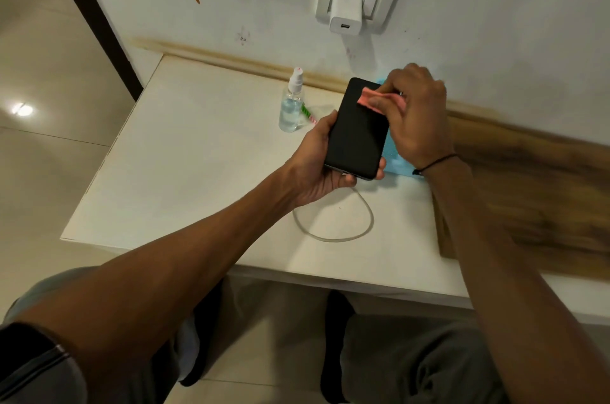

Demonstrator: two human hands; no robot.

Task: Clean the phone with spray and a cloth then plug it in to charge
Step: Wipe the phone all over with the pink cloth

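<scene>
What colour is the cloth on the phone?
Pink cloth, seen in the head view, against the black phone.

Matt black phone (358, 129), pink cloth (379, 99), clear plastic spray bottle (291, 106), wood-grain panel (528, 192).

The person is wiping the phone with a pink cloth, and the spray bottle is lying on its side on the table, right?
Not quite. In the head view the spray bottle stands upright on the table. The right hand does wipe the phone with a pink cloth.
</scene>
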